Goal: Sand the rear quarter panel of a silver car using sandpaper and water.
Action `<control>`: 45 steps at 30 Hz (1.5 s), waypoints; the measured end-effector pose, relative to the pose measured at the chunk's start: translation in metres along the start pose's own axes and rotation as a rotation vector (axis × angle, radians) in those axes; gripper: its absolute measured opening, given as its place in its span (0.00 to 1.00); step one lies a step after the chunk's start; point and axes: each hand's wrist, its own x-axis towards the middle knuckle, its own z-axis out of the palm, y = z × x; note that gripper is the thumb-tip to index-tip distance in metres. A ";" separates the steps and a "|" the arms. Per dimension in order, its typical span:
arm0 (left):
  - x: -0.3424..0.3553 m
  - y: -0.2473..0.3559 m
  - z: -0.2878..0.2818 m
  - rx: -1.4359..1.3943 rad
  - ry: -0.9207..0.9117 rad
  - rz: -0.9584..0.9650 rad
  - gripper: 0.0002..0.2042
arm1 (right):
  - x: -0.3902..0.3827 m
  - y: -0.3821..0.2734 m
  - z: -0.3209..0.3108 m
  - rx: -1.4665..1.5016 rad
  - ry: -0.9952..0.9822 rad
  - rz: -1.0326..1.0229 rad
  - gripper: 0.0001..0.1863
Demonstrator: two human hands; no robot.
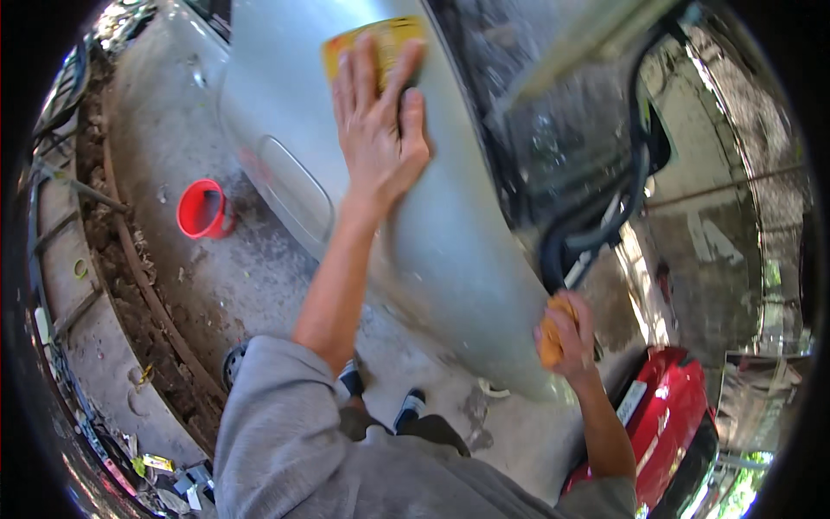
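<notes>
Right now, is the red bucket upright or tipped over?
Upright: the red bucket stands on the floor, its mouth facing upward.

On my feed I count one silver car (458, 251), two hands (380, 143) (566, 336) at it, one yellow pad (389, 36) on it, one orange cloth (550, 346) by its right edge, one red bucket (192, 218) and two shoes (411, 405) to its left, one red vehicle (659, 419) to its right.

The car body (467, 268) here is pale silvery green, the pad (393, 29) yellow with dark marks, the wad (550, 348) orange, the bucket (191, 209) over there red, the shirt (380, 471) plain grey.
</notes>
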 end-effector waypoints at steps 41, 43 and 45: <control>-0.144 0.060 0.019 0.201 -0.006 -0.187 0.28 | 0.032 0.036 -0.013 0.368 -0.166 -0.420 0.19; -0.185 0.099 0.016 0.151 -0.142 -0.117 0.27 | 0.028 0.044 -0.019 0.343 -0.154 -0.405 0.19; -0.154 0.063 0.022 0.149 -0.101 0.013 0.26 | 0.028 0.040 -0.021 0.303 -0.172 -0.408 0.19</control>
